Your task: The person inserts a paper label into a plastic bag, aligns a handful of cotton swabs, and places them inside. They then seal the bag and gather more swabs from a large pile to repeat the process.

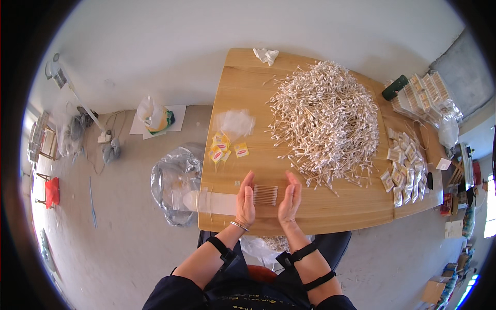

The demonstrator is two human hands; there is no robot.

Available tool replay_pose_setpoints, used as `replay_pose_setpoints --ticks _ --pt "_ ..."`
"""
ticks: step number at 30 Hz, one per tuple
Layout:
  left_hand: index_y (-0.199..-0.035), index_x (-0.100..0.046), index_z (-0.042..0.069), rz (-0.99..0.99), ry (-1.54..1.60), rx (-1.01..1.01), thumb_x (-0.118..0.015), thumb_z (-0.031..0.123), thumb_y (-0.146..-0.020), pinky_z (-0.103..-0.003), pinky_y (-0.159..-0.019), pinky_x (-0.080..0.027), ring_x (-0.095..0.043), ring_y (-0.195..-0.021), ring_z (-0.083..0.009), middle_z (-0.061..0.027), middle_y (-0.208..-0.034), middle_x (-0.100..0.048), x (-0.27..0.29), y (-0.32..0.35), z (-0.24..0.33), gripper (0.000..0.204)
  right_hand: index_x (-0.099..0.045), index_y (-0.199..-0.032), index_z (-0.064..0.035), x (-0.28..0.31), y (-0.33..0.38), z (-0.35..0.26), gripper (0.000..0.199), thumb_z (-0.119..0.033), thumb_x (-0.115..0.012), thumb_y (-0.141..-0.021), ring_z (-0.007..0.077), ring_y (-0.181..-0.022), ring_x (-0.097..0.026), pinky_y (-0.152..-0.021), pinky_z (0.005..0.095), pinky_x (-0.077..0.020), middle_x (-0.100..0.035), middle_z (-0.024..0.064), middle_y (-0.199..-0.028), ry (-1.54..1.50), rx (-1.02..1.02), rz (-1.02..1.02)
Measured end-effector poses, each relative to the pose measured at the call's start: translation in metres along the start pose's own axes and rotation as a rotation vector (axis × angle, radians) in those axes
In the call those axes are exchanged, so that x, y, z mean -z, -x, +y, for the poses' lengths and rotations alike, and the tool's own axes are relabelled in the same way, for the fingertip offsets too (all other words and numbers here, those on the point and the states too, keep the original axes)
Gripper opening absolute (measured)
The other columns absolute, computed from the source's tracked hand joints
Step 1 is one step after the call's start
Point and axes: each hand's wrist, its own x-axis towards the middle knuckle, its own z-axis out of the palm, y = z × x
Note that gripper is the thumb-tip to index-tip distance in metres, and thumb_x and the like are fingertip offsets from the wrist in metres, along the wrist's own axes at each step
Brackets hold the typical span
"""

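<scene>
A neat row of cotton swabs [265, 195] lies side by side on the wooden table near its front edge. My left hand [246, 201] stands on edge at the left end of the row, fingers stretched out. On the other side is my right hand [290, 199], palm turned inward with straight fingers and a small gap to the swabs. Neither hand grips anything. A white strip [222, 203] reaches from the table's left edge to my left hand. Beyond my hands rises a big loose heap of cotton swabs [325, 124].
Small yellow-and-white cards [221, 146] and thin see-through bags [235, 124] lie at the table's left. Packed swab bundles [407, 165] are piled at the right, with stacked clear boxes [423, 98] behind. A plastic-lined container [177, 183] stands left of the table.
</scene>
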Motion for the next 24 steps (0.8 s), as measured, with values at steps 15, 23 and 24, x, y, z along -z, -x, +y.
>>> replay_pose_setpoints --ticks 15,23,24 --pt "-0.142 -0.031 -0.004 0.002 0.071 0.004 -0.036 0.046 -0.099 -0.036 -0.114 -0.021 -0.028 -0.138 -0.025 -0.0178 -0.147 -0.031 0.007 0.003 0.001 0.066 -0.03 -0.141 0.0052 0.013 0.011 -0.002 0.068 -0.038 -0.051 -0.092 0.0372 -0.14 -0.021 -0.115 0.0446 -0.0176 -0.028 0.024 -0.148 0.661 0.242 -0.4" --pt "-0.14 -0.034 -0.004 -0.048 0.045 0.008 -0.033 0.046 -0.1 -0.038 -0.114 -0.022 -0.028 -0.138 -0.0263 -0.0171 -0.147 -0.032 0.004 0.001 0.005 0.063 -0.024 -0.14 0.01 0.011 0.021 -0.011 0.087 -0.048 -0.057 -0.084 0.0393 -0.141 -0.017 -0.115 0.0481 -0.013 -0.021 0.0276 -0.149 1.079 0.364 -0.694" --pt "-0.139 -0.035 -0.004 -0.049 -0.028 -0.01 -0.033 0.045 -0.1 -0.038 -0.113 -0.023 -0.028 -0.138 -0.0266 -0.0175 -0.147 -0.032 0.004 0.001 0.005 0.062 -0.025 -0.14 0.0107 0.011 0.022 -0.009 0.087 -0.048 -0.057 -0.084 0.0398 -0.141 -0.017 -0.115 0.048 -0.0132 -0.021 0.0283 -0.149 1.066 0.37 -0.702"
